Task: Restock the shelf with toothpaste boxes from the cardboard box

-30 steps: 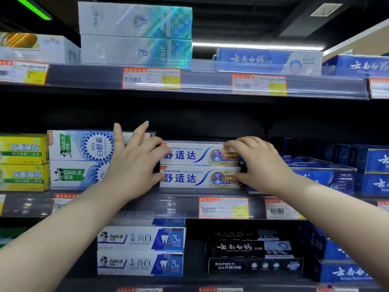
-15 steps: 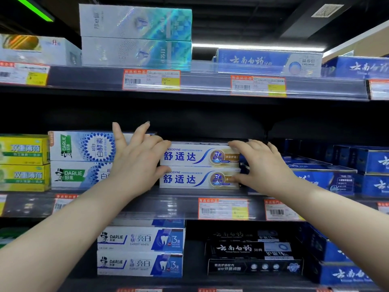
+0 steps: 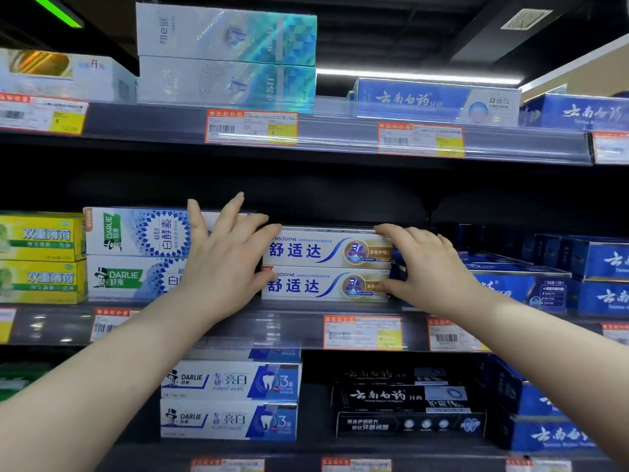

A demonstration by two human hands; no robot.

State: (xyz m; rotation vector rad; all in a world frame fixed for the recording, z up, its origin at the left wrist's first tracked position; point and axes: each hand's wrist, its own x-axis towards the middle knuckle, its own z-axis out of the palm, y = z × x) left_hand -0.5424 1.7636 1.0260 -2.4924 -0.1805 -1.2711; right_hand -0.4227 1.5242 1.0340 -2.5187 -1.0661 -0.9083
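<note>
Two white Sensodyne toothpaste boxes (image 3: 323, 264) lie stacked on the middle shelf (image 3: 289, 321), fronts facing out. My left hand (image 3: 224, 260) is at the stack's left end with its fingers spread and straight. Its forefinger touches the upper box and its thumb the lower one. My right hand (image 3: 429, 264) covers the stack's right end. Its fingers curl over the top edge of the upper box and its thumb presses the front of the lower box. The cardboard box is out of view.
White Darlie boxes (image 3: 136, 253) and yellow boxes (image 3: 41, 257) sit left of the stack, dark blue boxes (image 3: 531, 284) right of it. Above hangs the upper shelf (image 3: 340, 137) with price tags. More Darlie (image 3: 231, 400) and black boxes (image 3: 405, 407) fill the shelf below.
Both hands stay on the ends of the Sensodyne stack; my right hand has slid slightly right and down. The boxes have hardly moved.
</note>
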